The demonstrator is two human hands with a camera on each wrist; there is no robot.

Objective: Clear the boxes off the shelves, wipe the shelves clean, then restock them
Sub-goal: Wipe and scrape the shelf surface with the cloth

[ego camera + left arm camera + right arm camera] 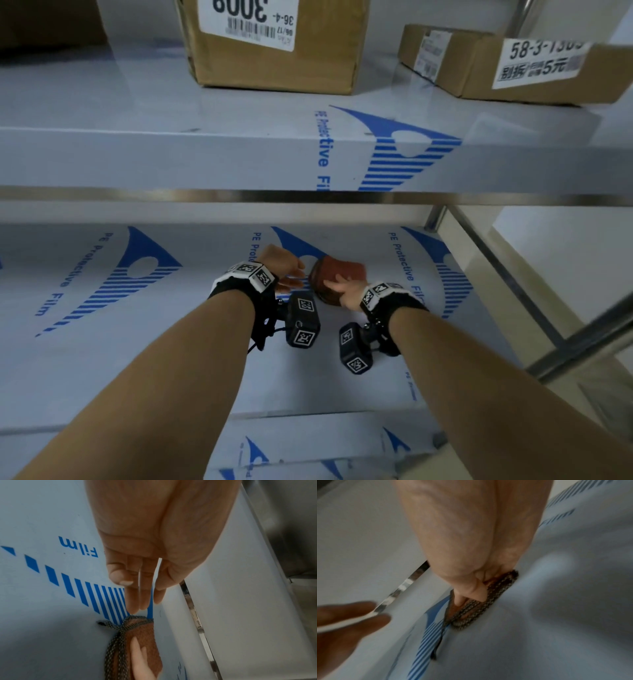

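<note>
Wiping was underway: right hand (346, 295) pressed the cloth (337, 274) flat on the cleared lower shelf (102, 359), left hand (284, 267) relaxed, empty; boxes (274, 51) remained above.

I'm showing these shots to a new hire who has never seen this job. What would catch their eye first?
Probably the right hand pressing a reddish-brown cloth flat on the lower shelf, with the left hand open just beside it. Next, the bold blue logos on the shelves' protective film. Then the two labelled cardboard boxes on the upper shelf: a tall box in the middle, a flat box at right.
</note>
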